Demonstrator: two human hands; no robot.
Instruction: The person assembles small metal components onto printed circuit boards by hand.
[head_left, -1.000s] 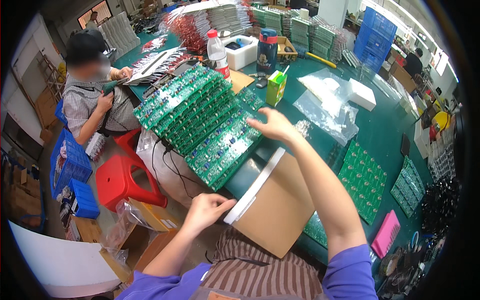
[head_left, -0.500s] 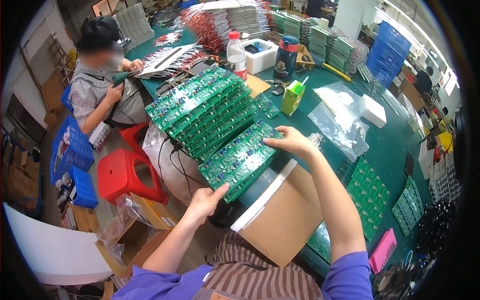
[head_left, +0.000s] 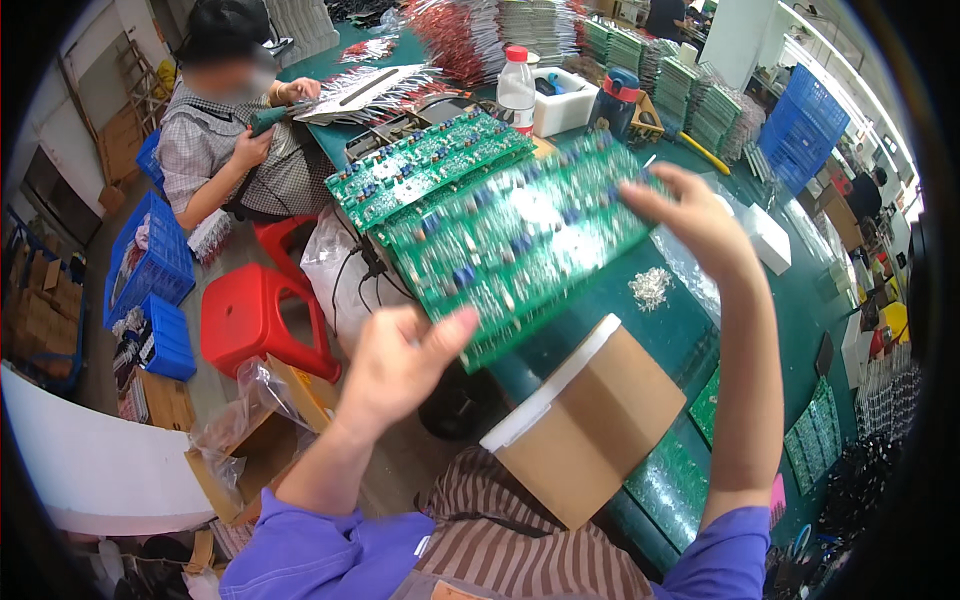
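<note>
Head view: both hands hold a large green circuit board panel (head_left: 510, 235), now lifted clear of the green surface (head_left: 640, 330) and tilted up toward the camera; half a second ago it lay lower, by the stack. The left hand (head_left: 400, 365) pinches its near lower corner, thumb on top, fingers behind. The right hand (head_left: 695, 215) grips the far edge, fingers curled around it. Another board stack (head_left: 420, 165) lies behind; a cardboard box (head_left: 590, 420) sits below. The lift suggests inspection.

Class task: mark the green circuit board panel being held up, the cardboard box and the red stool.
green circuit board panel (head_left: 510, 240), head view, centre of its populated face
cardboard box (head_left: 600, 430), head view, brown side wall
red stool (head_left: 245, 310), head view, seat top
</note>
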